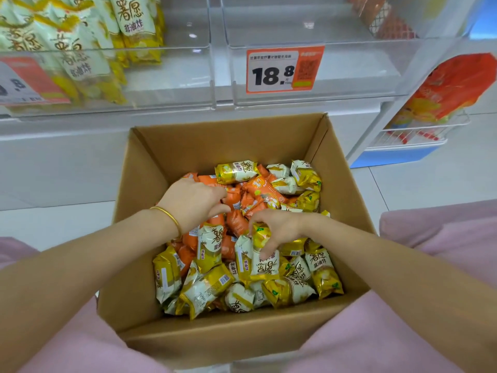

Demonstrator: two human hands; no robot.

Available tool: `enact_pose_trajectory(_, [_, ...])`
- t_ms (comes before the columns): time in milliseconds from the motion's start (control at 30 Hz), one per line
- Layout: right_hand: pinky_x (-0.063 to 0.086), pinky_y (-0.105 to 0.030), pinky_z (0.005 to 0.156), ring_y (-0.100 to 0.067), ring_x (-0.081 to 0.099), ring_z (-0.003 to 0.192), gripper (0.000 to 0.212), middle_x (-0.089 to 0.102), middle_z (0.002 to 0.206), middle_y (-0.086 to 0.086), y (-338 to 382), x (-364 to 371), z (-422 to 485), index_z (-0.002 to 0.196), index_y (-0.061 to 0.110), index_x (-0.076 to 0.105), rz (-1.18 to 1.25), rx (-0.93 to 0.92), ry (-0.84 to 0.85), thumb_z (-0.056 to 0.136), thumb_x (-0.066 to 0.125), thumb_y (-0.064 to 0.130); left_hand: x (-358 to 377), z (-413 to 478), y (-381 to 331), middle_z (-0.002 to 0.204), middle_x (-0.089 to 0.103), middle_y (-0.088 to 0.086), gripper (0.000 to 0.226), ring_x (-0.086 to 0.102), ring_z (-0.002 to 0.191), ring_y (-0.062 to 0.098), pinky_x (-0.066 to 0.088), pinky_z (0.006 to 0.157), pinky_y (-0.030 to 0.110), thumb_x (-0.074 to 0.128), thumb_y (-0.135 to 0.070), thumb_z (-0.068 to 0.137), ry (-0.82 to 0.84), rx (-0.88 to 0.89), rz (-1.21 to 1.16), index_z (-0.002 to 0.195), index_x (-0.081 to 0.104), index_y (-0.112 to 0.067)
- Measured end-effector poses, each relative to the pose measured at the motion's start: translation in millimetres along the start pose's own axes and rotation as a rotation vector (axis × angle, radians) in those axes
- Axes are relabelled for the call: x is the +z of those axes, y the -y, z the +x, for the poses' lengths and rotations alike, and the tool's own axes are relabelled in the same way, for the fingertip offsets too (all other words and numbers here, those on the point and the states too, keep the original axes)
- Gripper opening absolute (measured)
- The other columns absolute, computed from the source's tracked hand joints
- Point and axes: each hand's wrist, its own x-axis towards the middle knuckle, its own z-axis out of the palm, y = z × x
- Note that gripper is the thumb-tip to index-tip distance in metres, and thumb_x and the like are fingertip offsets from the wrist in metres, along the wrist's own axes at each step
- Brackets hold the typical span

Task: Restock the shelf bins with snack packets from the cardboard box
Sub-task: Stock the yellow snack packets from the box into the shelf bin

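Note:
An open cardboard box (150, 184) stands on the floor between my knees, holding several yellow-and-white and orange snack packets. My left hand (193, 201), with a gold bangle on the wrist, reaches into the orange packets (236, 222), fingers curled among them. My right hand (277, 227) pinches a yellow packet (265, 262) near the box's middle. Above the box are clear shelf bins: the left bin (172, 76) holds yellow-and-white packets, and the middle bin (349, 74) with the 18.8 price tag (283, 69) has only a few orange packets at its back right.
A white shelf base runs behind the box. At the right, a wire rack (419, 133) holds orange bags (451, 87). White tiled floor lies to the right. My pink-clad knees flank the box on both sides.

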Motion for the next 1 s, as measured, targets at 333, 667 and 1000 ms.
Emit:
enact_pose_trajectory(333, [0.035,-0.039,0.105,-0.028,0.032,0.130,0.085,0.037,0.142,-0.005,25,13,34,0.140,0.025,0.039,-0.556,-0.153,0.221,0.070,0.080,0.047,-10,-2,15,0.102,0.068,0.001,0.045,0.063,0.096,0.023,0.046,0.081,0.032,0.028,-0.050,0.098,-0.125,-0.056,-0.134,0.125,0.051,-0.023])
enact_pose_trajectory(667, [0.038,-0.028,0.097,-0.022,0.037,0.127,0.091,0.038,0.134,-0.003,27,16,37,0.144,0.014,0.036,-0.429,-0.134,0.196,0.071,0.079,0.047,-10,-25,26,0.102,0.067,0.001,0.039,0.063,0.092,0.022,0.048,0.074,0.033,0.031,-0.046,0.099,-0.094,-0.119,-0.202,0.123,0.053,-0.026])
enact_pose_trajectory(1000, [0.041,-0.031,0.100,-0.013,0.045,0.113,0.059,0.044,0.120,0.007,57,-41,-3,0.116,0.025,0.055,-0.164,-0.214,-0.068,0.068,0.080,0.048,-26,-39,33,0.099,0.064,-0.005,0.034,0.060,0.090,0.013,0.047,0.072,0.027,0.041,-0.039,0.098,-0.015,-0.246,-0.412,0.126,0.053,-0.024])
